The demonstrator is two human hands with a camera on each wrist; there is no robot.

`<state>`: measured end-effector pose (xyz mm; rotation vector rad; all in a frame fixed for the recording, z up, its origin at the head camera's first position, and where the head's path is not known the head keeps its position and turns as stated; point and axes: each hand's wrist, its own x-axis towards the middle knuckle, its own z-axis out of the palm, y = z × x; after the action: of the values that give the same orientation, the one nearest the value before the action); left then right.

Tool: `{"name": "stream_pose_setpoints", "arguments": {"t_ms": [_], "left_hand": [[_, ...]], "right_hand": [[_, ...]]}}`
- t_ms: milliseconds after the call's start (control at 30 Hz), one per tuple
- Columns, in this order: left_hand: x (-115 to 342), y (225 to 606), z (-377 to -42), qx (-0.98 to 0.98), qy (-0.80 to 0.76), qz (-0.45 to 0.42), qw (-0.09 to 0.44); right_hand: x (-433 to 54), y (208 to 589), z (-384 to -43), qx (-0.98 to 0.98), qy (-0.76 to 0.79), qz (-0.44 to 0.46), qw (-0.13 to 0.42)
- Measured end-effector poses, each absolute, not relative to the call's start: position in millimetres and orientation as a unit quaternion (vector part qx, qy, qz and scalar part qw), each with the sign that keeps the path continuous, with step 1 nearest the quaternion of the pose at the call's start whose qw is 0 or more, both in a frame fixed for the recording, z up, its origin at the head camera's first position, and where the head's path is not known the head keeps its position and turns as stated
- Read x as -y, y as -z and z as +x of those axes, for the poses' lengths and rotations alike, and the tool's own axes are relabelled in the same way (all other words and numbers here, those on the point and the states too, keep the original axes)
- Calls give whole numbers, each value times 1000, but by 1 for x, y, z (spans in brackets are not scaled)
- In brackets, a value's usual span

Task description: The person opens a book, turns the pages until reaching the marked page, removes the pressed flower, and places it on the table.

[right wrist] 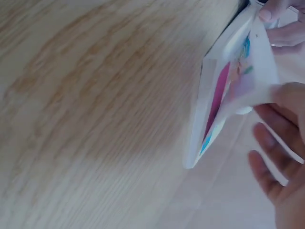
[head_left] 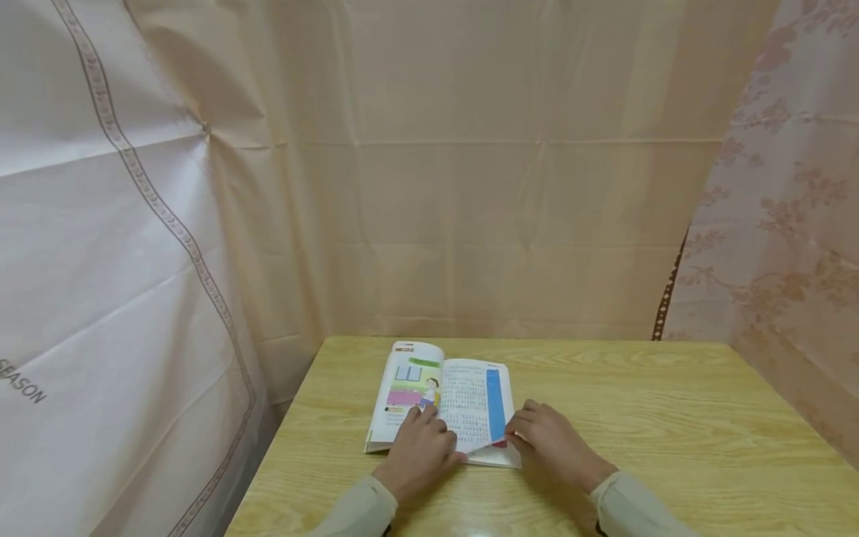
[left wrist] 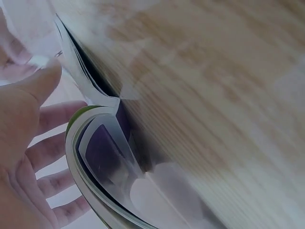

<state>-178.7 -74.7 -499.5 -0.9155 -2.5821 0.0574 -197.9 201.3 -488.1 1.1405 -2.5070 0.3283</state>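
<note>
An open book [head_left: 464,399] lies on the wooden table, its left page [head_left: 396,395] showing a coloured picture and its right page carrying printed text beside a blue strip [head_left: 495,406]. My left hand [head_left: 419,447] rests across the lower part of the book near the fold. In the left wrist view its fingers [left wrist: 55,183] stretch over the curved pages, thumb near the bottom edge. With thumb and finger, my right hand [head_left: 553,441] pinches the lower right corner of one page. That page [right wrist: 265,67] is lifted, and the right wrist view shows a coloured print underneath.
The light wooden table [head_left: 637,403] extends on both sides of the book. A beige curtain [head_left: 470,186] hangs behind it, with a pale sheet [head_left: 121,298] at the left and a flower-patterned one [head_left: 792,224] at the right.
</note>
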Motion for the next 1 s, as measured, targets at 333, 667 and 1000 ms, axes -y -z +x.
{"name": "stream_pose_setpoints", "arguments": {"t_ms": [333, 667, 1000], "left_hand": [[72, 497, -182, 929, -29, -302, 212], [77, 496, -182, 927, 127, -256, 244], [90, 494, -182, 924, 9, -248, 292]], "right_hand": [[-196, 484, -197, 881, -182, 353, 258], [-198, 507, -188, 923, -126, 348, 103], [-197, 505, -193, 922, -107, 357, 105]]}}
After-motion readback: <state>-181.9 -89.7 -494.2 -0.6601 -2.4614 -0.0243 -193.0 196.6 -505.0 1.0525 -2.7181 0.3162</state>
